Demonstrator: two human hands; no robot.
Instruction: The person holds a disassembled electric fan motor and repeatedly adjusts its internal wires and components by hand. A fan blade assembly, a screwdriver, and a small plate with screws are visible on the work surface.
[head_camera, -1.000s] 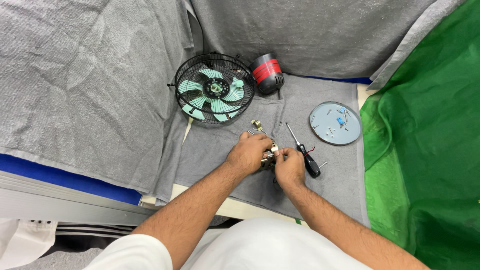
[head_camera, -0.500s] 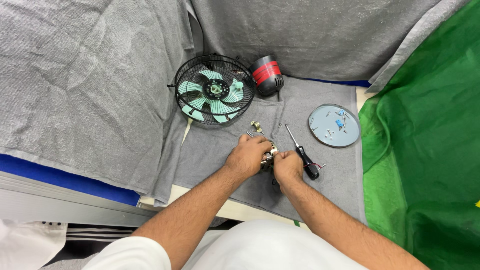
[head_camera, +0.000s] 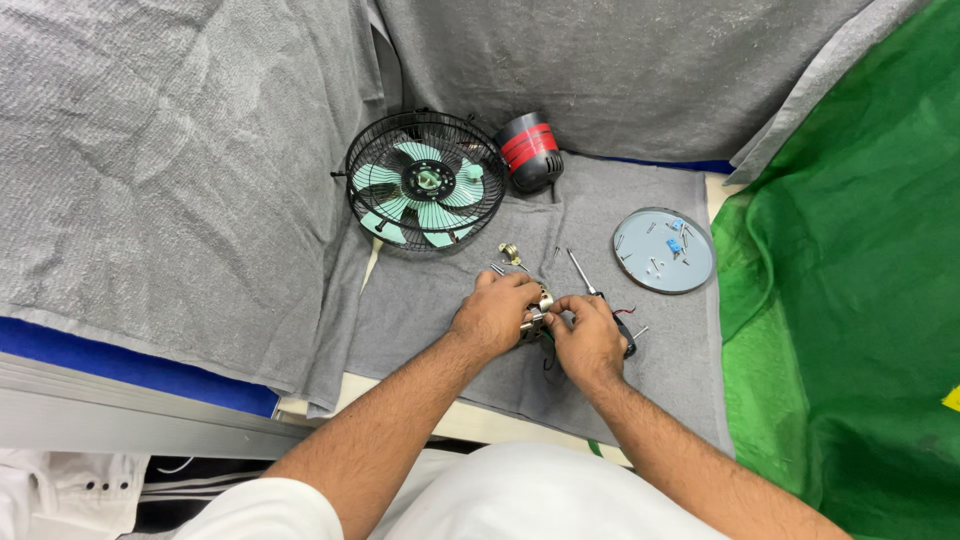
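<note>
My left hand and my right hand meet over a grey cloth, both gripping a small metal part between their fingers. The part is mostly hidden by the fingers. A screwdriver with a black handle lies just beyond my right hand, its shaft pointing away. A small brass fitting and a loose screw lie just past my hands.
A black-caged fan with mint-green blades lies flat at the back. Behind it stands a black and red cylindrical housing. A round grey dish with several small screws sits right. Green cloth covers the right side.
Both hands stay together over the small part with only slight finger shifts. Everything else lies where it was.
</note>
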